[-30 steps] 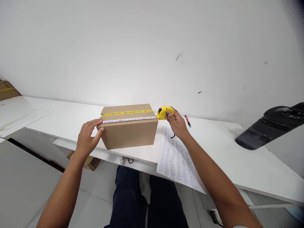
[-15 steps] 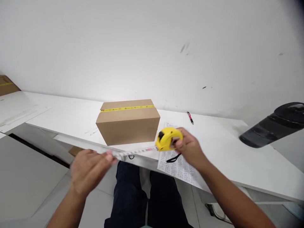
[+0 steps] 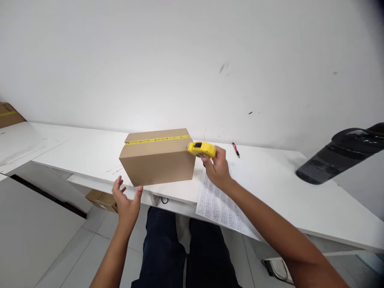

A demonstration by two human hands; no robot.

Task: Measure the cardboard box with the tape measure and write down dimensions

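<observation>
A closed cardboard box [image 3: 159, 168] with yellow printed tape along its top stands on the white table [image 3: 270, 192]. My right hand [image 3: 218, 168] grips a yellow tape measure [image 3: 204, 149] at the box's top right corner. No blade shows out of the tape measure, and whether it touches the box I cannot tell. Just off the box's lower left corner, my left hand [image 3: 127, 200] is open, thumb and fingers apart, holding nothing. Below the right wrist lies a printed sheet [image 3: 220, 204], reaching over the table's front edge.
A red and black pen [image 3: 235, 150] lies near the wall. On the right is a dark bottle [image 3: 336, 158], tilted in view. Another taped box [image 3: 10, 115] sits at far left; a carton [image 3: 102, 200] is under the table. A black loop [image 3: 164, 200] lies on the under-shelf.
The blade stretched between both hands is no longer out; my left hand has let go of it and opened. My right hand has raised the tape measure leftward to the box's top corner.
</observation>
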